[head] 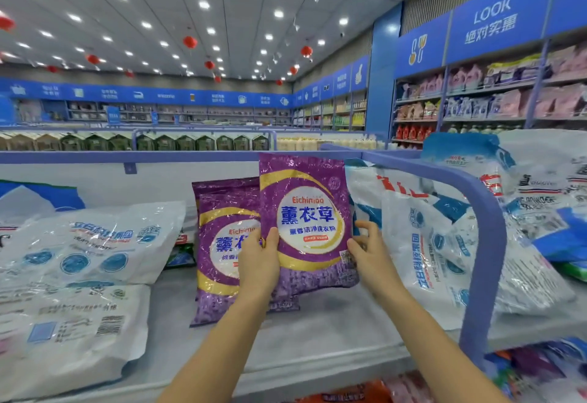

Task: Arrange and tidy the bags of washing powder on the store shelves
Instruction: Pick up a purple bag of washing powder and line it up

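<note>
I hold a purple bag [305,221] of washing powder upright over the shelf [317,339]. My left hand [259,264] grips its lower left edge, thumb on the front. My right hand [368,253] pinches its lower right edge with curled fingers [368,228]. A second purple bag [219,250] stands just behind, to the left. White bags [89,244] lie flat further left, and another white bag [422,244] leans by the blue rail [486,244] on the right.

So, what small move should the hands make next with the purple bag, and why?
Probably lower the held purple bag onto the shelf, beside the other purple bag. The left hand and right hand grip it upright, higher than its twin, over a bare shelf spot.
</note>
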`<state>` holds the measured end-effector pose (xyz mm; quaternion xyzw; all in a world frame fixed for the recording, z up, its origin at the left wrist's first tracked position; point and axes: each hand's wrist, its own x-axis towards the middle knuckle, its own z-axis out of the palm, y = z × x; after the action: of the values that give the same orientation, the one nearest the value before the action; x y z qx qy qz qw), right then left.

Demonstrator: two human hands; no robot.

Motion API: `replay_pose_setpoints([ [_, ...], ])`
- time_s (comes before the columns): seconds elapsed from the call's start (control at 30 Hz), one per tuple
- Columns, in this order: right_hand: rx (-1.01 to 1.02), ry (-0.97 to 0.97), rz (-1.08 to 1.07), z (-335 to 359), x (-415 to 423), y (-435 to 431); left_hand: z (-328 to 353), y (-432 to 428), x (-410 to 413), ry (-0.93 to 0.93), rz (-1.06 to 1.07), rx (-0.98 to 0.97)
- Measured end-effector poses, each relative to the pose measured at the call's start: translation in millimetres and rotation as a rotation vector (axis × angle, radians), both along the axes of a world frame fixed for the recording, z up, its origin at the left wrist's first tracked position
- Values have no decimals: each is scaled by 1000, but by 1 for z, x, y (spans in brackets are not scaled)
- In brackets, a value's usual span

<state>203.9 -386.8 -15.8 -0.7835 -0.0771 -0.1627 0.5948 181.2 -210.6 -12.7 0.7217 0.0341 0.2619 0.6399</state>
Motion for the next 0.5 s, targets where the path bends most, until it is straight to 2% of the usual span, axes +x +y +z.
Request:
replay_pose_setpoints([
  [0.17, -189, -3, 4, -9, 20, 1, -3, -22, 27, 120, 4, -2],
  [0.3, -242, 16, 12, -13, 36, 3, -5, -37, 51, 232, -26, -128],
  [0.5, -363, 155, -95, -15, 54, 22, -2, -56, 87, 338, 135, -280],
])
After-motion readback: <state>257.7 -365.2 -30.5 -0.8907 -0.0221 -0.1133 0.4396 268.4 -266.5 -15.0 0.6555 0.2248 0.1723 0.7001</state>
